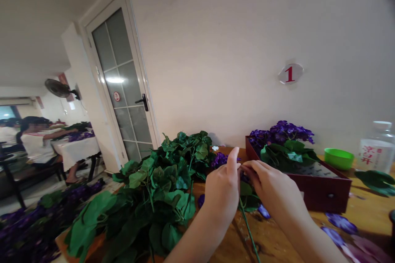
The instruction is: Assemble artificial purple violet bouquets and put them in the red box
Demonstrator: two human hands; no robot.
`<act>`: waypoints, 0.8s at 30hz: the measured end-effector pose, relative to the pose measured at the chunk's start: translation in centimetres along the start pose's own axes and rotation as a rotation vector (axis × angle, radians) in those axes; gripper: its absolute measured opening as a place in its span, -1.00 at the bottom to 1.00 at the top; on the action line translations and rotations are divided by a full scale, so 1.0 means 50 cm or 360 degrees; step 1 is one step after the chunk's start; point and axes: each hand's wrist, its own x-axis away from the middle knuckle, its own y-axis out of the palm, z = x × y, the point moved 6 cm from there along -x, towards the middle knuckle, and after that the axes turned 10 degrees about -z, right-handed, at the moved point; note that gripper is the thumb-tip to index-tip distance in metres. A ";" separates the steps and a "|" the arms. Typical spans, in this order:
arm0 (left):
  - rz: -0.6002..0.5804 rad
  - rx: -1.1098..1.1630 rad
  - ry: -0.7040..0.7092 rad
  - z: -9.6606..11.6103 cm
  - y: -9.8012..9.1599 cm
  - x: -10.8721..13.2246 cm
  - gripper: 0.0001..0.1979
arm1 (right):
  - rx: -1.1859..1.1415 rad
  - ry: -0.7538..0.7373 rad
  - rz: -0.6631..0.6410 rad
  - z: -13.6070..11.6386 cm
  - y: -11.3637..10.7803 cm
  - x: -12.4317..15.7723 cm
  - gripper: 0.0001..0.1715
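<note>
L hand (220, 195), R hand (273, 187) pinch stem (249, 230) (points down).

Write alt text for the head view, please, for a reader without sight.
The left hand and right hand pinch a flower stem over a wooden table, between heaped green leaves and a red box of purple flowers.

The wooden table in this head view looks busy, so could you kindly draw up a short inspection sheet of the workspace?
surface: wooden table, scattered with loose purple petals
job's things: green stem below the hands; purple blossoms beside them
clutter: heap of green leafy stems; dark red box holding flowers; green bowl; plastic bottle
grippers: left hand and right hand meet above the stem
cables: nothing seen
surroundings: glazed door; wall fan; co-worker at another table
</note>
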 end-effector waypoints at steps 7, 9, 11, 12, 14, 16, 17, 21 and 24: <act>-0.0058 0.0191 0.0021 0.001 -0.004 -0.002 -0.48 | -0.0087 -0.0018 0.0018 -0.004 0.006 0.003 -0.82; -0.0020 0.0197 0.0047 0.007 -0.007 0.000 -0.48 | -0.0136 0.0010 0.0024 -0.004 0.006 0.006 -0.81; 0.0026 0.0189 0.0079 0.012 -0.007 0.002 -0.48 | -0.0197 0.0060 0.0021 -0.002 0.008 0.007 -0.81; 0.0044 0.0190 0.0090 0.013 -0.007 0.002 -0.48 | -0.0227 0.0088 0.0008 -0.001 0.010 0.007 -0.81; 0.0064 0.0205 0.0108 0.015 -0.005 0.003 -0.49 | -0.0282 0.0130 -0.0036 -0.001 0.016 0.005 -0.81; 0.0076 0.0218 0.0144 0.018 -0.002 0.004 -0.51 | -0.0362 0.0139 -0.0066 -0.002 0.021 0.003 -0.80; 0.0086 0.0221 0.0170 0.020 -0.002 0.004 -0.52 | -0.0411 0.0137 -0.0073 -0.002 0.022 0.003 -0.79; 0.0114 0.0189 0.0251 0.030 0.004 0.008 -0.54 | -0.0571 0.0159 -0.0141 0.006 0.027 0.002 -0.75; 0.0110 0.0185 0.0291 0.036 0.007 0.010 -0.53 | -0.0623 0.0148 -0.0149 0.017 0.025 -0.001 -0.76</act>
